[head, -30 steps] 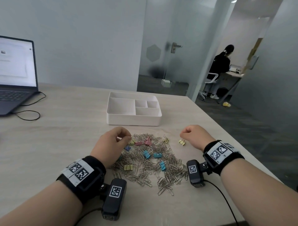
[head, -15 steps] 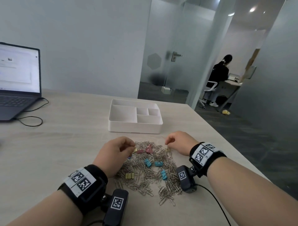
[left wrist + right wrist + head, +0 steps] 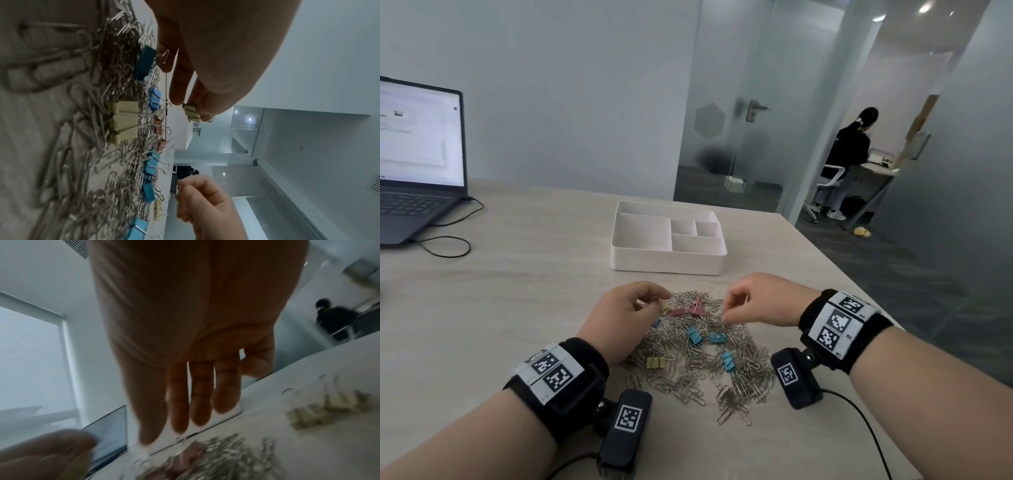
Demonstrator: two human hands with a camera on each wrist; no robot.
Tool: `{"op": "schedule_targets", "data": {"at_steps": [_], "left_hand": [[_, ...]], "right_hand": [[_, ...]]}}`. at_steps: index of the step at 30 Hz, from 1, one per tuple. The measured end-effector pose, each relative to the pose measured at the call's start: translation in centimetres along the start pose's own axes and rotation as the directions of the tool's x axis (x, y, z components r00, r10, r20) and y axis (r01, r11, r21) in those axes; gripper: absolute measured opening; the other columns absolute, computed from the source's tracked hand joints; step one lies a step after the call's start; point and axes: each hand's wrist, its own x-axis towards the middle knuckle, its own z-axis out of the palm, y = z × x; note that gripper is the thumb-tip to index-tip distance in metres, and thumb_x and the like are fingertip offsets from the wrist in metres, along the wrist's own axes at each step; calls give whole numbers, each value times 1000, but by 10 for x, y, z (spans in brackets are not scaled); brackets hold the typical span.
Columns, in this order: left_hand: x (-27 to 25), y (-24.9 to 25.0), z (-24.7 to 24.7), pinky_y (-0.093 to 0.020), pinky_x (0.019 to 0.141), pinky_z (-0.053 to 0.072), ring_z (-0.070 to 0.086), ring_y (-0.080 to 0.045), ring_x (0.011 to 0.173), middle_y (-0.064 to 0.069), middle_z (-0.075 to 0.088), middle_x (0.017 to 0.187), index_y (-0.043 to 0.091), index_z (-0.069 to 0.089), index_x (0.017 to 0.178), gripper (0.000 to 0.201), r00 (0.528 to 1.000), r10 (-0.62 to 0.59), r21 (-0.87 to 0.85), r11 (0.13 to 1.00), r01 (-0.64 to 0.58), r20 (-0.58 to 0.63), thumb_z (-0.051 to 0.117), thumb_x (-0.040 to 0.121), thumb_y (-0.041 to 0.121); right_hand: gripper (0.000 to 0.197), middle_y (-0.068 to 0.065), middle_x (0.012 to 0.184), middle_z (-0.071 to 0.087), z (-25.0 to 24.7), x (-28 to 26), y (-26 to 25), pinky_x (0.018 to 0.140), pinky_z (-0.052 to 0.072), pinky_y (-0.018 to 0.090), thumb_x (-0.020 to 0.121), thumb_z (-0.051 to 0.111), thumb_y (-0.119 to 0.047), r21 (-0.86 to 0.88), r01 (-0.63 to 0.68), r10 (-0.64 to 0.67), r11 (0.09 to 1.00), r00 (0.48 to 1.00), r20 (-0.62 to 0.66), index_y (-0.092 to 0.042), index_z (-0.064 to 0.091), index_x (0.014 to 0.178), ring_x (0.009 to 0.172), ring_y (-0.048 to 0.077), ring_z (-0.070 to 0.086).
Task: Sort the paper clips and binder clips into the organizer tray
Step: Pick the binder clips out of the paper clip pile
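A heap of silver paper clips [image 3: 698, 370] lies on the table with blue [image 3: 694, 335], pink [image 3: 695, 306] and yellow [image 3: 655, 362] binder clips mixed in. Behind it stands the white organizer tray [image 3: 667, 265], its compartments bare. My left hand [image 3: 659, 305] pinches a yellow binder clip [image 3: 192, 114] at the heap's far left edge, just above the table. My right hand [image 3: 726, 315] hovers over the heap's far right part, fingers [image 3: 179, 402] pointing down and holding nothing that I can see.
An open laptop [image 3: 417, 164] with its cable [image 3: 448, 240] sits at the table's far left. The table's right edge [image 3: 859, 291] runs close beside my right arm. More yellow binder clips [image 3: 308, 415] lie right of my right hand. A person [image 3: 849, 150] sits beyond the glass door.
My right hand has moved left from the table's right side onto the heap. My left hand has stayed at the heap's left edge, pinching the yellow binder clip.
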Motion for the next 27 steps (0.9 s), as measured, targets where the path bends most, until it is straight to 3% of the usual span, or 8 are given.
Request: {"op": "schedule_targets", "data": {"at_steps": [2,5,10,14,19,21,24,27], "left_hand": [[0,0,0,-15,51,46,67,-22,72,3,72,79,38,71,87,21,1000,3,7,1000,-3,8,63,91,19],[0,0,1,-12,52,45,65,-18,71,3,72,78,37,71,85,22,1000,2,5,1000,-2,9,64,90,18],[0,-1,2,-15,58,47,67,-18,72,1,73,79,36,72,86,20,1000,13,-5,1000,-13,21,65,91,18],[0,0,3,-8,59,46,67,-8,67,-1,73,78,29,73,87,17,999,35,-27,999,-34,20,67,90,14],[1,-1,3,-8,60,46,67,-13,71,2,75,74,29,74,85,16,999,40,-20,999,-39,29,69,88,14],[1,-1,3,-7,60,46,68,-13,72,2,75,75,30,74,85,16,999,39,-15,999,-39,27,69,88,15],[0,0,3,-8,60,45,65,-7,67,5,74,74,31,73,83,17,999,38,-19,999,-37,26,69,88,15],[-1,2,3,-10,57,45,59,0,60,4,72,72,32,74,83,21,999,35,-21,999,-34,19,66,90,14]], "right_hand": [[28,-14,84,64,6,-4,-17,65,42,17,83,75,-47,-118,73,-62,990,994,95,-24,72,100,73,-2,57],[27,-17,79,58,20,-3,-23,65,45,24,83,74,-46,-290,127,-98,949,989,113,-27,71,102,69,-3,52],[7,-16,77,66,17,-1,-10,63,42,15,89,72,-27,-122,98,-96,988,995,16,-21,75,91,67,-7,57],[4,-10,73,69,0,-1,18,60,47,16,87,74,-23,38,-33,37,999,994,-103,-20,75,85,59,-4,59],[5,-4,88,72,-6,-4,57,64,49,21,87,69,-16,-93,-242,230,966,965,-129,-17,74,88,65,3,59],[7,-4,93,72,-4,-5,65,73,51,27,85,71,-22,-151,-284,267,947,956,-125,-17,75,89,74,8,61],[8,-8,90,70,-2,-5,61,78,53,32,83,71,-31,-194,-300,270,934,948,-167,-23,72,83,85,12,65],[11,-10,85,69,-1,-6,36,76,55,31,85,72,-36,-154,-208,181,966,968,-174,-25,71,81,81,10,65]]}}
